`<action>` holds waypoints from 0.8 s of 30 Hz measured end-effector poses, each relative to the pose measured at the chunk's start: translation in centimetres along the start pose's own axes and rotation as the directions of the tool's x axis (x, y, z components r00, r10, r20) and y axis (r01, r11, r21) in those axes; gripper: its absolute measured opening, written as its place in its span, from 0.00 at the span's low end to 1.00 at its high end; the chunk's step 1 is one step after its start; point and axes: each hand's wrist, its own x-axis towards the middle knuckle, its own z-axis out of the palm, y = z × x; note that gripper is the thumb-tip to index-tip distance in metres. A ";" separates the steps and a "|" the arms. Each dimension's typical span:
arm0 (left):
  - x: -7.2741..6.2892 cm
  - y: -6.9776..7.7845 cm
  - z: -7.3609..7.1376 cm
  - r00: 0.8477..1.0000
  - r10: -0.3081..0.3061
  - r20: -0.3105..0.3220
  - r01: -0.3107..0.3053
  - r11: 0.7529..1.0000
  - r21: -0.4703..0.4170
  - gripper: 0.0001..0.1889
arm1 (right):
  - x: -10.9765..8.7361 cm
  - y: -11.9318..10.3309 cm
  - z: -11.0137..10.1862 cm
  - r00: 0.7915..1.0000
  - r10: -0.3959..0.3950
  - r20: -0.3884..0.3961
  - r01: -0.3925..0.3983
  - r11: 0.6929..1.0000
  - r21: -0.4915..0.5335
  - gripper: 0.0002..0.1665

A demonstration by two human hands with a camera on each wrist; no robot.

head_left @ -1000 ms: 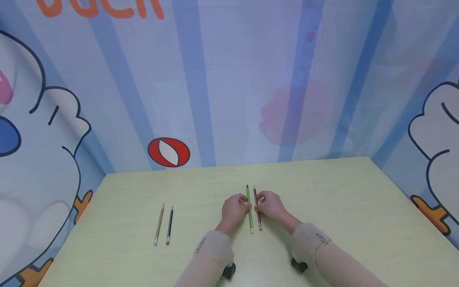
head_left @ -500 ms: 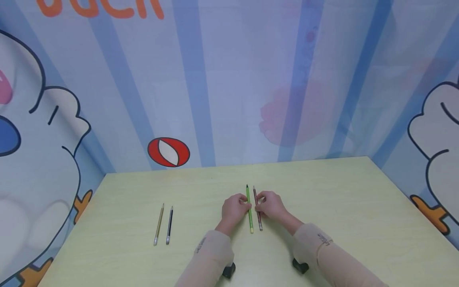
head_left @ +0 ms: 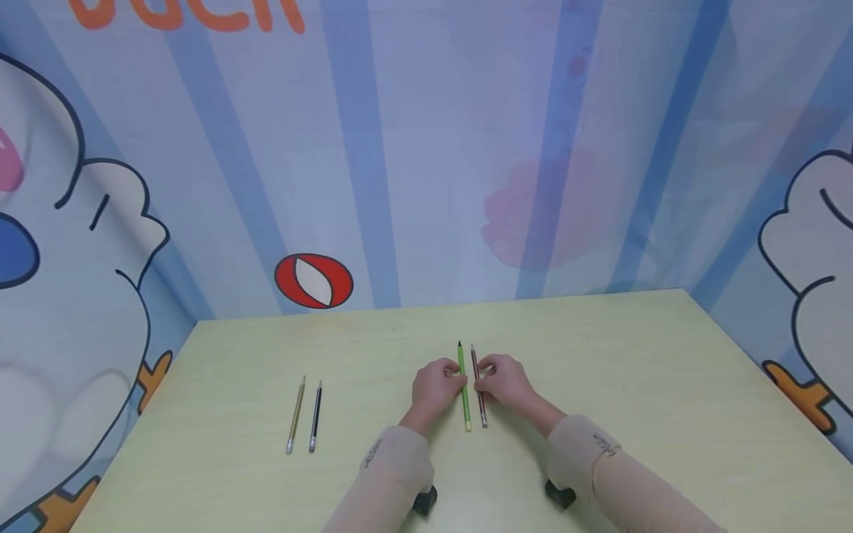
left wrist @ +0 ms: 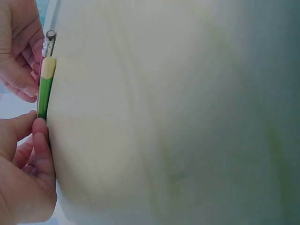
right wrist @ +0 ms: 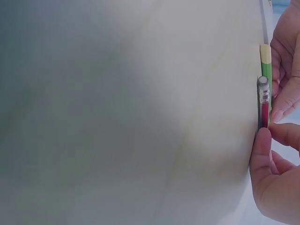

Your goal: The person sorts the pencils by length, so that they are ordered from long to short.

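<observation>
Between thumb and fingers my left hand [head_left: 437, 386] pinches a green pencil [head_left: 466, 409] with a dark point and a pale yellow end. My right hand [head_left: 506, 381] pinches a dark red pencil [head_left: 482, 409] with a metal band and eraser. The two pencils lie almost parallel near the tabletop, points away from me, a narrow gap between them. In the left wrist view the green pencil's yellow end [left wrist: 48, 68] shows above my left fingers. The right wrist view shows the red pencil's eraser end [right wrist: 263, 89] above my right thumb. My fingers hide the middle of both pencils.
To the left on the pale yellow table [head_left: 233, 385] lie a gold pencil [head_left: 296, 414] and a black pencil [head_left: 316, 416], side by side, points away from me. A printed cloth backdrop [head_left: 440, 148] stands along the table's far edge and at both sides.
Almost nothing differs. My right forearm has shifted very slightly to the right; both hands stay on the same pencils.
</observation>
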 end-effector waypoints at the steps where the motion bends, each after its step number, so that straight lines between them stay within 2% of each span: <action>1: 0.0 0.0 0.0 1.000 0.006 -0.001 -0.006 1.000 0.001 0.11 | 0.0 0.0 0.0 1.000 -0.001 -0.002 0.001 1.000 0.005 0.19; 5: -0.1 -0.1 -0.1 1.000 0.008 -0.006 -0.008 1.000 -0.023 0.11 | -0.1 0.1 0.0 1.000 -0.011 -0.012 0.011 1.000 0.013 0.18; 9: 0.0 -0.4 -0.1 1.000 0.003 0.000 -0.003 0.996 -0.093 0.12 | -0.2 0.2 0.0 1.000 -0.015 -0.027 0.015 1.000 0.001 0.16; 16: -0.3 -1.1 -0.5 0.999 0.007 0.047 0.005 0.966 -0.257 0.14 | -0.9 -0.1 -0.4 1.000 -0.006 -0.028 0.007 1.000 0.022 0.16; 20: -0.7 -1.3 -1.3 0.998 0.024 0.059 -0.006 0.956 -0.294 0.15 | -1.2 -0.6 -0.7 0.999 0.013 -0.032 -0.011 0.998 0.054 0.16; 24: -1.0 -1.3 -2.8 0.997 0.049 0.067 -0.025 0.948 -0.317 0.15 | -1.4 -1.3 -0.9 1.000 0.013 -0.028 -0.011 0.997 0.075 0.16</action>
